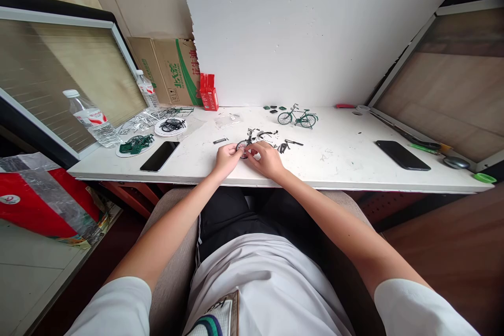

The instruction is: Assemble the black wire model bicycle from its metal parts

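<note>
Near the front edge of the white table (338, 168), my left hand (228, 159) pinches the wheel side of a small black model bicycle front assembly (243, 145), with a wheel, fork and handlebar. My right hand (270, 159) is closed at the same piece from the other side, thumb and fingertips together on it. The fingers hide part of the wheel. Just beyond and to the right lie loose black bicycle parts (290, 143). A short dark part (221, 140) rests left of the wheel. Farther back stands a green model bicycle (298, 117), upright and whole.
To the left are a plate of green parts (136, 145), a plate of black parts (170, 126), a black phone (159, 156) and water bottles (93, 121). A red box (208, 92) stands behind. Another phone (402, 155) and a mouse (455, 161) lie right.
</note>
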Motion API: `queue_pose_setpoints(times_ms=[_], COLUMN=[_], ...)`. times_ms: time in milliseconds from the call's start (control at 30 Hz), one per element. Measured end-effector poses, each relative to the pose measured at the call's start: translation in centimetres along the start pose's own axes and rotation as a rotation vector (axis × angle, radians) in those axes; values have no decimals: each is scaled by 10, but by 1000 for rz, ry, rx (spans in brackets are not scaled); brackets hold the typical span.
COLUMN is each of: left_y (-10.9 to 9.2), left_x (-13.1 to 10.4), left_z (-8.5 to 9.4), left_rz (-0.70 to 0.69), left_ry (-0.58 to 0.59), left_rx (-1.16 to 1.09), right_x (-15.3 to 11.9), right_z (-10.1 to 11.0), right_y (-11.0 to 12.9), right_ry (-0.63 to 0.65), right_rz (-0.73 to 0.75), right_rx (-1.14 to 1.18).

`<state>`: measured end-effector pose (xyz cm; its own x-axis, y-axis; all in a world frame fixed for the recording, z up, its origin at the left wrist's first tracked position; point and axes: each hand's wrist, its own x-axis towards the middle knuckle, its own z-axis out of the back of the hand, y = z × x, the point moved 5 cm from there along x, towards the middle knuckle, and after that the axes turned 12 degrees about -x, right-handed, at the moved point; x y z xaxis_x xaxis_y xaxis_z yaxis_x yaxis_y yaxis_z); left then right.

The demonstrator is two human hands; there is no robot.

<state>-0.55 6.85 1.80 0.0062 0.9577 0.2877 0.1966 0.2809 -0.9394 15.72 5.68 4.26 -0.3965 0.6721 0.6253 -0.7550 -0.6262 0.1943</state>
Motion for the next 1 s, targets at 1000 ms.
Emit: queue_pose_setpoints(times_ms=[1000], left_y=[-1], left_x=[-1], left_z=[-4], left_rz=[-33], left_ry=[31], left_rx=[53], right_x=[1], right_z=[5], right_y=[0], right_ry=[-70], right_rz=[-88], right_rx=[-62])
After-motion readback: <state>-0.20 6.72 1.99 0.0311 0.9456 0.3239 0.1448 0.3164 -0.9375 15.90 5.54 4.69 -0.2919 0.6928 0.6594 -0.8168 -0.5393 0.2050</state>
